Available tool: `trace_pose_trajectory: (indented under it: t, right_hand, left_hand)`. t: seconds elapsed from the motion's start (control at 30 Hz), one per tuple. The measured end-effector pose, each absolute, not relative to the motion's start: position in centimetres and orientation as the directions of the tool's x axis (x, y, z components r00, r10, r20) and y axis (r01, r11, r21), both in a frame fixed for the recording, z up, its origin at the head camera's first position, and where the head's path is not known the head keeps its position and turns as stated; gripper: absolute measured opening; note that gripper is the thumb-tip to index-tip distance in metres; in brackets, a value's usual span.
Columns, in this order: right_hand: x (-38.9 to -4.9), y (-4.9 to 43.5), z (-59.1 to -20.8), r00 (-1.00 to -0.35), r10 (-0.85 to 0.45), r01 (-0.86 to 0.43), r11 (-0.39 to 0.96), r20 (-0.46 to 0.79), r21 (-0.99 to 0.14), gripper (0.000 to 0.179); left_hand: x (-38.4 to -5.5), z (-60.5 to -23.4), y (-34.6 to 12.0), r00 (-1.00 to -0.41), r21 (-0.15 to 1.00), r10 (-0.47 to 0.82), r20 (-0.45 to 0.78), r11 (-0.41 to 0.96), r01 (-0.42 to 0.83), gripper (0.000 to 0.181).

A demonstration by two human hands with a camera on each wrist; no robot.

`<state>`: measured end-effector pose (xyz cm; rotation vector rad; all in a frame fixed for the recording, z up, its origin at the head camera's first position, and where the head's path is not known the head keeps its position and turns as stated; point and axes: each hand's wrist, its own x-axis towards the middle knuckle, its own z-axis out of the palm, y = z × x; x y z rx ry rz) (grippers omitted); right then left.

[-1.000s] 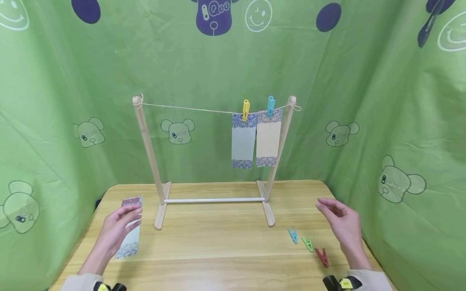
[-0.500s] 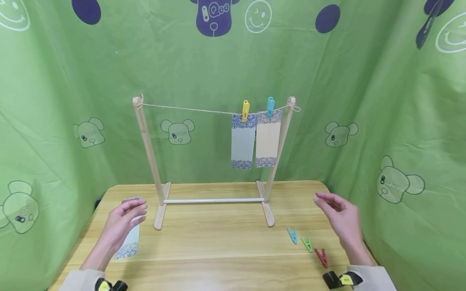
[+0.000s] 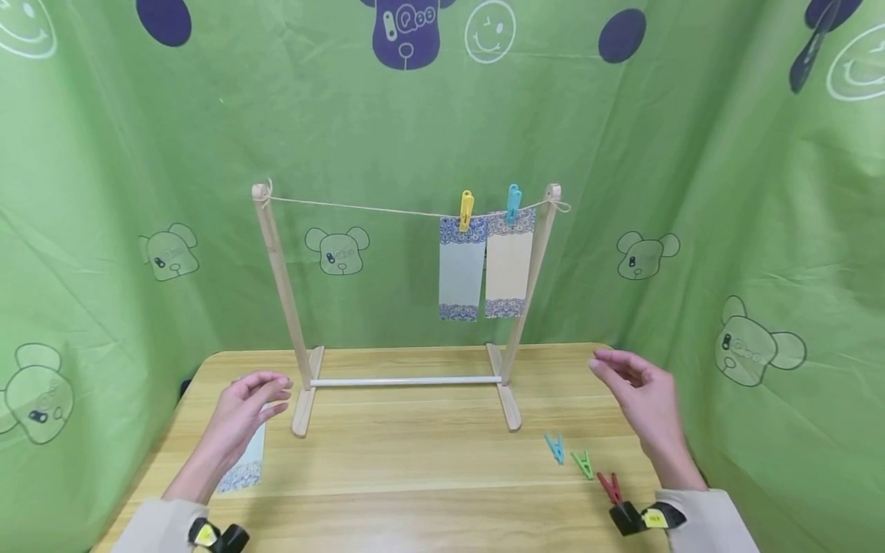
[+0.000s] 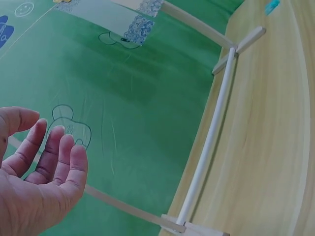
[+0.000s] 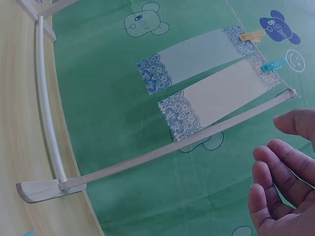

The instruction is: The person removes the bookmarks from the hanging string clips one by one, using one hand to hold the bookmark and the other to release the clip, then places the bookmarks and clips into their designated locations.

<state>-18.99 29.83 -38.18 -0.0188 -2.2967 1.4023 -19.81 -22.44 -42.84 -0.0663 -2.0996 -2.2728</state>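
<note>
My left hand (image 3: 242, 418) hovers above the left of the table, fingers loosely bent, holding nothing. It partly covers a pale blue paper strip (image 3: 247, 465) with a patterned border lying there. At the right my right hand (image 3: 646, 411) is also in the air and empty; the right wrist view shows a gap between thumb and fingertips. Nearest to it on the table are a blue clothespin (image 3: 555, 448), a green clothespin (image 3: 583, 464) and a red clothespin (image 3: 609, 486), the last partly hidden by the wrist camera.
A wooden rack (image 3: 285, 292) with a string (image 3: 359, 206) stands at the back. From the string hang a light blue strip (image 3: 461, 273) under a yellow clothespin (image 3: 466, 211) and a cream strip (image 3: 508, 265) under a blue clothespin (image 3: 513, 204). A green curtain (image 3: 387, 138) surrounds the table.
Both hands have risen slightly away from me; the left has also shifted right, the right slightly left. The strips, clothespins and rack stay in place.
</note>
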Motion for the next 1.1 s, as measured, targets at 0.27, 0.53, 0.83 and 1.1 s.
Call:
trace_pose_trajectory:
  t: [0.27,0.53,0.83,1.1]
  right_hand:
    - [-19.4,29.0,-36.9,-0.9,0.199,-0.261,0.466,0.387,-0.846,0.036]
    - [-19.8,28.5,-36.3,-0.895,0.165,-0.308,0.442,0.414,-0.842,0.033]
    - [-20.0,28.0,-35.7,-0.903,0.146,-0.303,0.448,0.404,-0.841,0.038]
    - [-20.4,27.2,-34.8,-0.898,0.124,-0.336,0.425,0.422,-0.84,0.04]
  left_hand:
    - [-20.4,-42.1,-21.6,-0.996,0.993,0.015,0.082,-0.081,0.081,0.022]
    - [-20.8,-41.8,-20.9,-0.998,0.997,0.004,0.069,-0.025,0.069,0.027]
    - [-21.2,-41.3,-20.2,-0.998,0.998,0.008,0.057,0.001,0.057,0.033]
    - [-21.6,-40.7,-19.6,-0.997,0.997,0.023,0.071,-0.016,0.07,0.035]
